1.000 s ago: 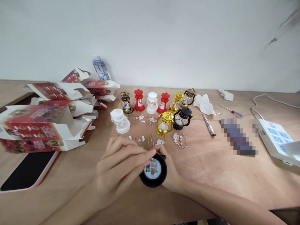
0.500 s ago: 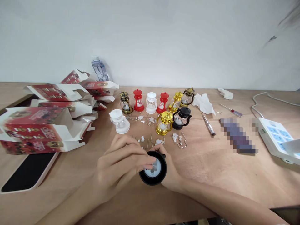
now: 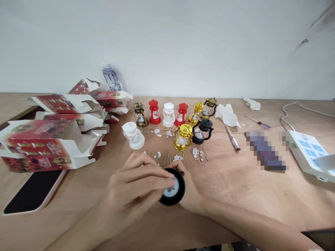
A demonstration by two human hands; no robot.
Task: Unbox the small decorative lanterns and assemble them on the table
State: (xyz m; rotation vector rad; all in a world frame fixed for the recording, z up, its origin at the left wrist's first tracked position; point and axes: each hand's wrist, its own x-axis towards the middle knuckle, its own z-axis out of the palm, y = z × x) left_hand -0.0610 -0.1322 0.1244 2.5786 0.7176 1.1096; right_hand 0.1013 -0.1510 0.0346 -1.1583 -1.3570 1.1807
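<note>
A black mini lantern, turned so its hollow round base faces up at me, is gripped from the far right by my right hand. Inside the base is a pale disc with a cross-shaped recess. My left hand has its fingertips pressed together at this recess; whatever they pinch is too small to make out. Beyond my hands lie thin bent metal wires and small white parts. Several standing lanterns are behind them, including a gold one, another black one and a white one.
Opened red-and-white boxes pile up at left, above a phone. A water bottle stands by the wall. Rightward lie crumpled tissue, a screwdriver, a pen-like tool, a pixelated dark object and a power strip.
The fingertips of my left hand have shifted slightly within the lantern's base and cover more of its upper left. My right hand keeps its hold, nearly still.
</note>
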